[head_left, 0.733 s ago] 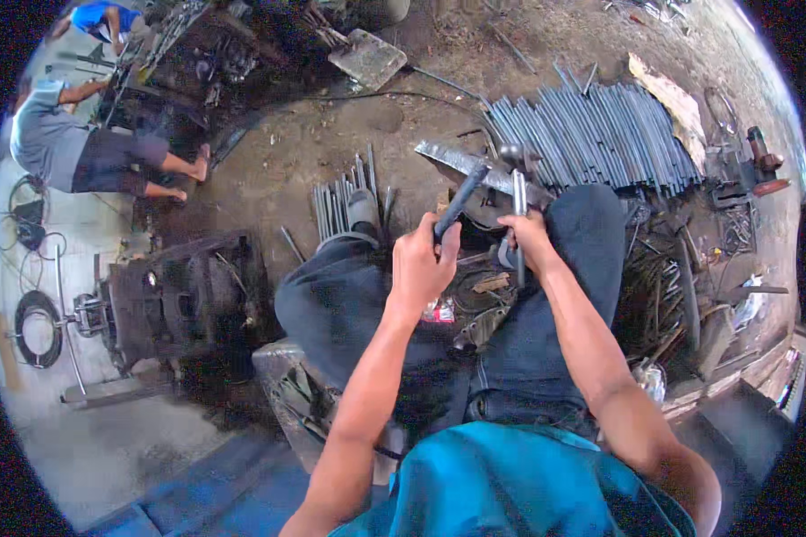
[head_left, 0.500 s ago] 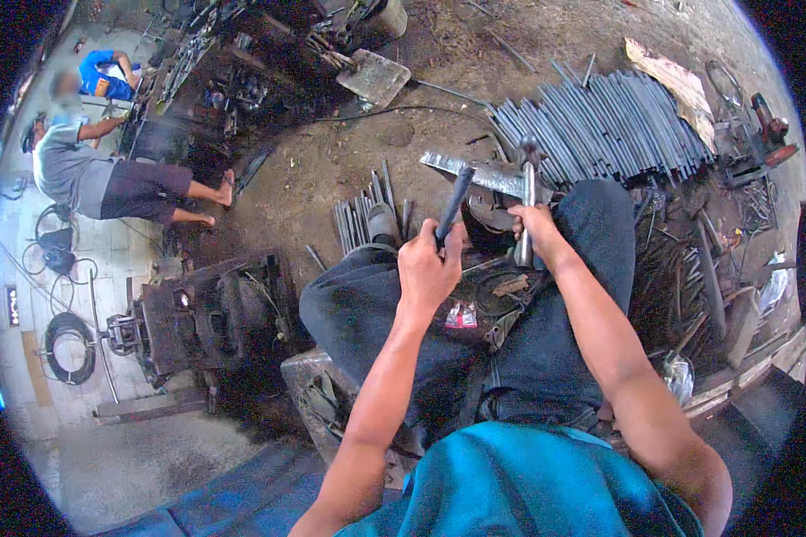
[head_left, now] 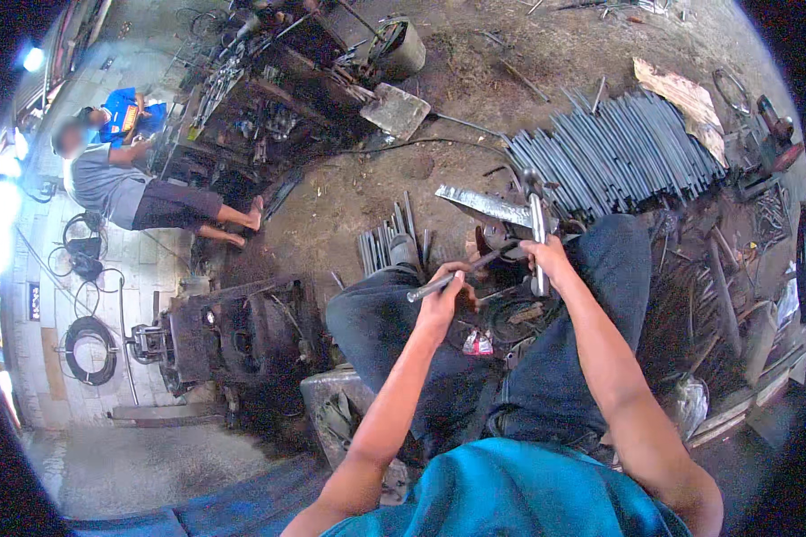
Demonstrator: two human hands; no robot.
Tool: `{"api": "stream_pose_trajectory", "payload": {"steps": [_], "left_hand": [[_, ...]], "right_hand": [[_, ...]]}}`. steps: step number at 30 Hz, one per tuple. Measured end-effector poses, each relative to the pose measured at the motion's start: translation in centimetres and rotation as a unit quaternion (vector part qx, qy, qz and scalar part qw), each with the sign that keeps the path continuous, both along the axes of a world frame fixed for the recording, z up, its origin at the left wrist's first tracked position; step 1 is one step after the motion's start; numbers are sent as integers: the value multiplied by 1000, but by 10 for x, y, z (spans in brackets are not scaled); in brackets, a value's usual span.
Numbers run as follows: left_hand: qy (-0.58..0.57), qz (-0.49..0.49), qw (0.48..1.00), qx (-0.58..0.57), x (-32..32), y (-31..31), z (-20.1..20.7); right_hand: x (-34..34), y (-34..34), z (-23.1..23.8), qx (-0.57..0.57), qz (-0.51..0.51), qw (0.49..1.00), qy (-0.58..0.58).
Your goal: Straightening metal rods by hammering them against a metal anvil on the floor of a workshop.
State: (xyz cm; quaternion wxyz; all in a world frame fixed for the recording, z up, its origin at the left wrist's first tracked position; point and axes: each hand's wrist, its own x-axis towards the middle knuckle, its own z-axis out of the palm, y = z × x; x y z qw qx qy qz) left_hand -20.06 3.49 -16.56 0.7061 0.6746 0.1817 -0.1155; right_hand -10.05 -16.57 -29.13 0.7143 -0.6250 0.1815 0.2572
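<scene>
The left hand (head_left: 441, 302) curls around a dark metal rod (head_left: 428, 288) near the middle, perhaps keeping it steady, while the right hand (head_left: 547, 258) holds a hammer (head_left: 537, 217) just right, probably leaving its far head (head_left: 532, 182) free.

Left hand (head_left: 441, 305) curled, right hand (head_left: 549, 257) (likewise)

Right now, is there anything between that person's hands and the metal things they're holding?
Nothing visible. The bare left hand grips a metal rod directly, and the bare right hand is closed around the handle of a hammer. No glove or cloth shows, though the undersides of both grips are hidden.
</scene>
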Motion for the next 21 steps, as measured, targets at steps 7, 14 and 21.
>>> {"api": "stream_pose_trajectory", "payload": {"steps": [7,14,21], "left_hand": [[-76,19,929,-361,20,-11,57],[-45,133,950,-279,59,24,91],[-316,131,940,3,75,-6,127]], "right_hand": [[1,-8,3,49,31,998,-4],[4,-8,2,58,62,996,7],[-1,-8,8,81,42,996,-15]]}}
